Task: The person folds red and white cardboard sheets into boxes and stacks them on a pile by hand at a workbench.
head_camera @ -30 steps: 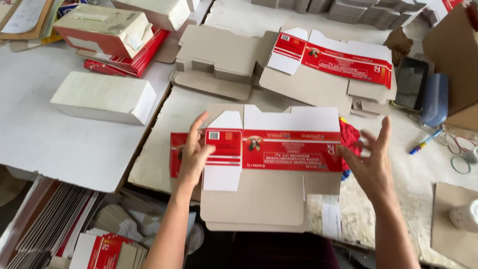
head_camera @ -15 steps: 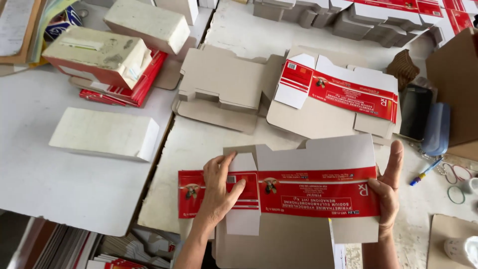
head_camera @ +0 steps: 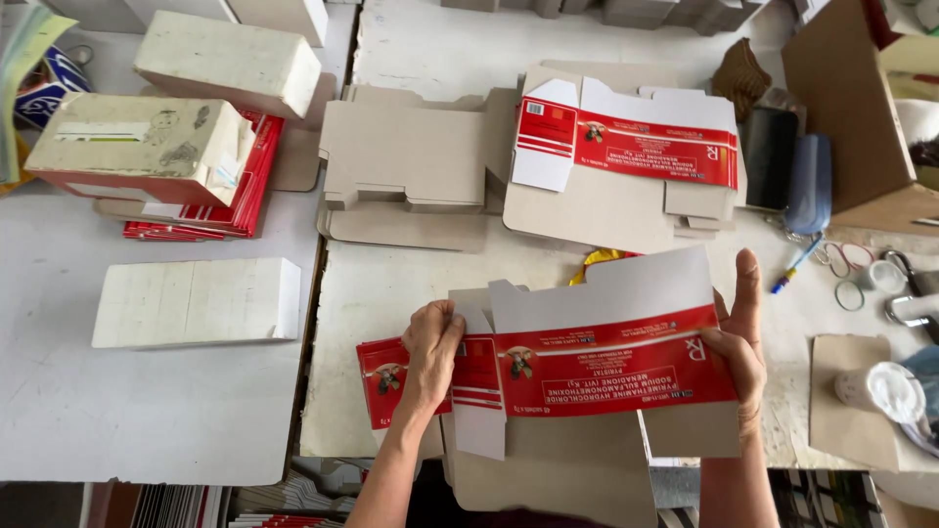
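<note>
Down at the near edge of the white worktable, both hands are gripping one flat red-and-white carton blank printed side up: the left hand is pinching it near a white flap, fingers curled over the red band, and the right hand is clamped on the far end with the thumb sticking up along the edge. Just beyond it sits another printed blank on a stack of plain grey cardboard, with a white block off to the left.
</note>
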